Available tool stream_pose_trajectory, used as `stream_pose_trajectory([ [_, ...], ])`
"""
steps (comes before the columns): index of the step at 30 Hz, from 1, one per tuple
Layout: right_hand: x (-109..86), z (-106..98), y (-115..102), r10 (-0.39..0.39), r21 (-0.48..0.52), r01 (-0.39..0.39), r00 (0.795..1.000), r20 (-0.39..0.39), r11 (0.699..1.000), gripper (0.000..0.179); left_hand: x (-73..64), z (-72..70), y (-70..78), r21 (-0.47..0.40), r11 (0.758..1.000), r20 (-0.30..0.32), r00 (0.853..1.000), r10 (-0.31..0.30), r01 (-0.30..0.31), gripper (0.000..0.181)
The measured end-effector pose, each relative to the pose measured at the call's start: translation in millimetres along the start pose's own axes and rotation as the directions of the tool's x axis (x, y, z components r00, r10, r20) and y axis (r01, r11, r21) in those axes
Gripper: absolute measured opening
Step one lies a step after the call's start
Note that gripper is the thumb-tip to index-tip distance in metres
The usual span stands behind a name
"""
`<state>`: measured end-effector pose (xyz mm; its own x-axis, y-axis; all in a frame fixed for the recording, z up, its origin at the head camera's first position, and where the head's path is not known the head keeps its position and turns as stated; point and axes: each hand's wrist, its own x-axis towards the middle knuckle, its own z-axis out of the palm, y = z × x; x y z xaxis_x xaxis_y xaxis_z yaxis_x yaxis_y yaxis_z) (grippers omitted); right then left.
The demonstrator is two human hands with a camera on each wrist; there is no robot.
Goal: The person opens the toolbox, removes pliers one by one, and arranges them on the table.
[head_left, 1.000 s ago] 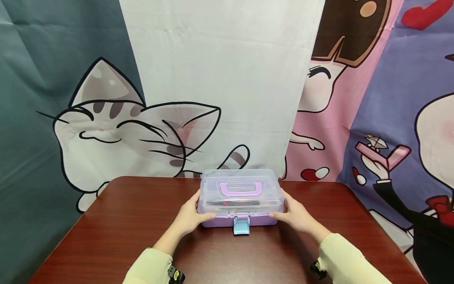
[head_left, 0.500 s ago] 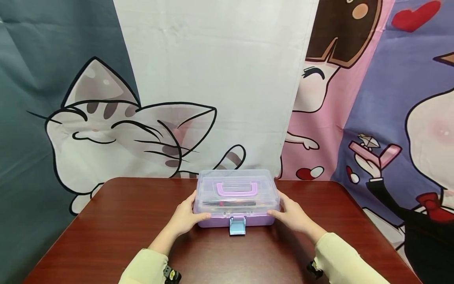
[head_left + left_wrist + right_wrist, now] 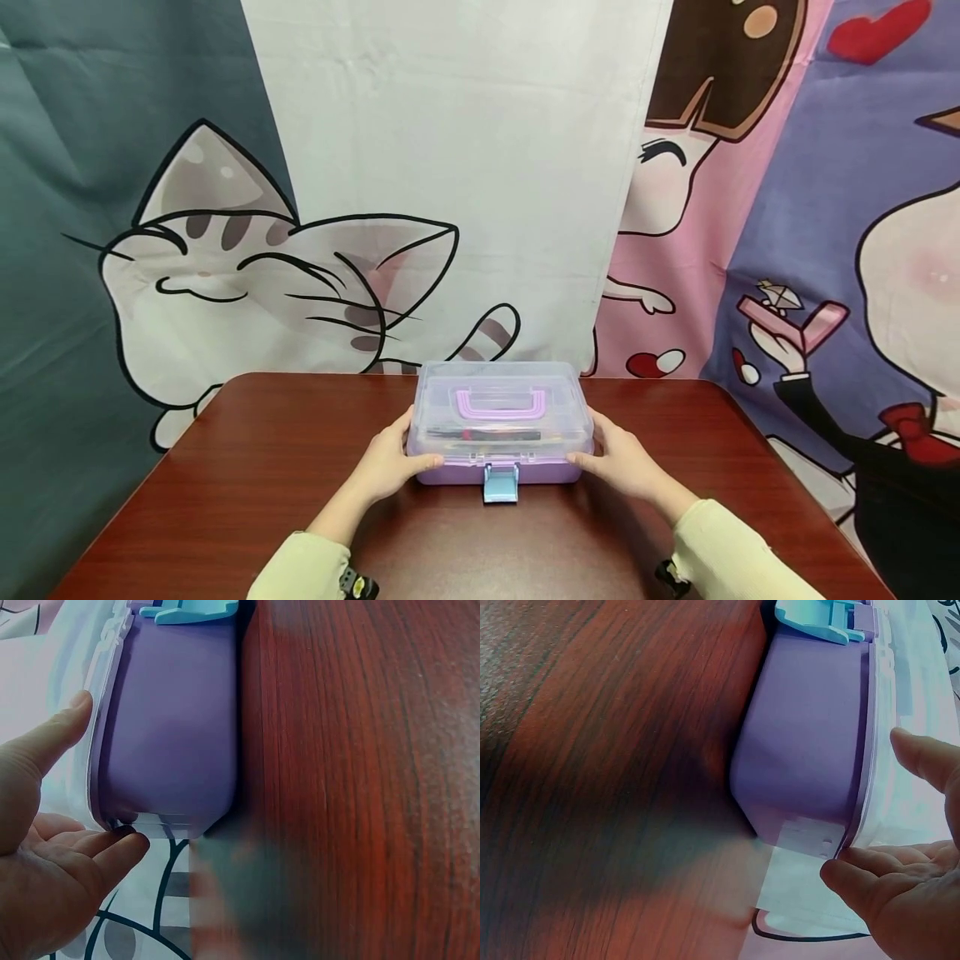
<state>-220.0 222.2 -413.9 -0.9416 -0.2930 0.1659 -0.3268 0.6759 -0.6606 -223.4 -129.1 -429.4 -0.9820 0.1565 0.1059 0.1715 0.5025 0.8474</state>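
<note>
A storage box (image 3: 453,474) with a purple base stands at the back middle of the table. Its clear lid (image 3: 442,383) is down and carries a purple handle (image 3: 501,414); a light blue latch (image 3: 501,486) at the front is flipped outward. Through the lid, thin pen-like items (image 3: 501,435) show. My left hand (image 3: 384,465) holds the box's left end, thumb (image 3: 66,727) at the lid's front and fingertips at the side under the lid rim. My right hand (image 3: 628,460) holds the right end likewise, its thumb (image 3: 922,761) against the clear lid.
The dark red wooden table (image 3: 285,442) has its back edge just behind the box. A printed cloth backdrop (image 3: 480,167) with cartoon figures hangs close behind that edge.
The head view has turned slightly to the right. In the last half second the box has shifted very slightly toward me, both hands still on it.
</note>
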Motion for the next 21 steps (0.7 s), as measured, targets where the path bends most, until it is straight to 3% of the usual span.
stream_pose_trajectory([
  [21, -7.7, 1.8, -5.2, 0.031, -0.087, -0.032, 0.999, -0.015, 0.996, 0.090, -6.2, -0.6, 1.6, 0.025, 1.000, 0.001, 1.000, 0.011, -0.012, 0.099],
])
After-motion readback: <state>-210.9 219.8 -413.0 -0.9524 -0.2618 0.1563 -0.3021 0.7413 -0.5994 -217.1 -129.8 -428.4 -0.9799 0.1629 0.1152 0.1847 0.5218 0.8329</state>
